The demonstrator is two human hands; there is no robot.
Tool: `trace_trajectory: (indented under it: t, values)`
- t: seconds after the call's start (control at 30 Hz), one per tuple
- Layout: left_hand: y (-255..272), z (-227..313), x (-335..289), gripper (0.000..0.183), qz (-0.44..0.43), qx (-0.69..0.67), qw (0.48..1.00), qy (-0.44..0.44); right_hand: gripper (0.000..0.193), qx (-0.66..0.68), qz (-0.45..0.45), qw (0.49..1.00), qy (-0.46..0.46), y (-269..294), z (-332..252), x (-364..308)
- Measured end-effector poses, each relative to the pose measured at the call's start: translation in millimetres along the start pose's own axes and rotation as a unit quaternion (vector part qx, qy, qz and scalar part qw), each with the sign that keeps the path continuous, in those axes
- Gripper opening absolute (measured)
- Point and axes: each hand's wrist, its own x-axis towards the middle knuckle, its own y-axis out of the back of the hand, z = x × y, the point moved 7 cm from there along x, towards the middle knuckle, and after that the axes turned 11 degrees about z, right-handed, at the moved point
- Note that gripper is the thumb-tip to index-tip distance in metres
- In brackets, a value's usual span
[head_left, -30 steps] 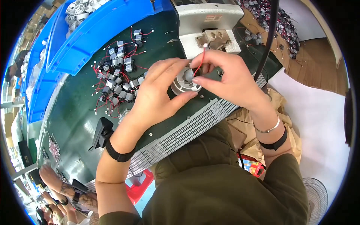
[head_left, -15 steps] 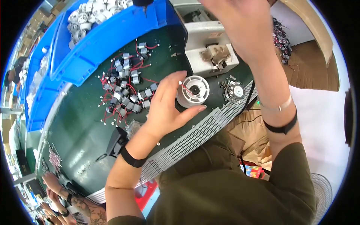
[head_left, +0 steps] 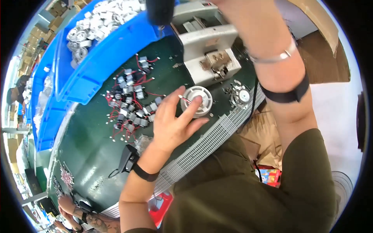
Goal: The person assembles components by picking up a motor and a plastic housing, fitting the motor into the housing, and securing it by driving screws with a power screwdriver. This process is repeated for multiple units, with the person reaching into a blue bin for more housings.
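My left hand [head_left: 173, 122] is at a white round plastic housing [head_left: 203, 105] standing on the green worktop. Its index finger presses on the housing's spoked top near the centre, other fingers lie along the left side, and the thumb stays apart in front. A short red wire with a small white connector [head_left: 181, 97] sticks out by the fingertips. My right hand [head_left: 248, 19] reaches up across the top edge of the picture, its fingers out of sight. Left of it hangs a dark cylindrical tool [head_left: 160, 13], blurred and cut off by the top edge.
Left of my hand lies a pile of small motors [head_left: 132, 101] with red wires. Behind it stands a blue bin [head_left: 105, 52] of white plastic parts. A metal machine [head_left: 211, 62] and a heap of screws [head_left: 229, 93] around a round metal piece are at right. A co-worker's hand [head_left: 67, 204] shows lower left.
My left index finger has moved from the housing's side onto its top. My right hand has gone further up out of the picture. The dark tool shows larger and lower.
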Motion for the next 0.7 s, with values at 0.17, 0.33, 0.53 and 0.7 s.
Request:
trace_trajectory:
  t: [0.17, 0.33, 0.53, 0.7]
  values:
    - [-4, -5, 2, 0.043, -0.021, 0.018, 0.999, 0.028, 0.019, -0.163, 0.220, 0.962, 0.015, 37, -18, -81]
    - [-8, -3, 1, 0.044, -0.012, 0.015, 1.000, 0.018, 0.039, -0.159, 0.332, 0.929, -0.031, 56, -8, -119]
    - [-7, -3, -4, 0.050, -0.007, 0.033, 0.999, -0.003, 0.041, -0.155, 0.331, 0.931, 0.011, 65, -8, -125]
    - [-5, -3, -3, 0.049, -0.008, 0.033, 0.999, 0.008, 0.042, -0.160, 0.338, 0.927, 0.015, 66, -2, -126]
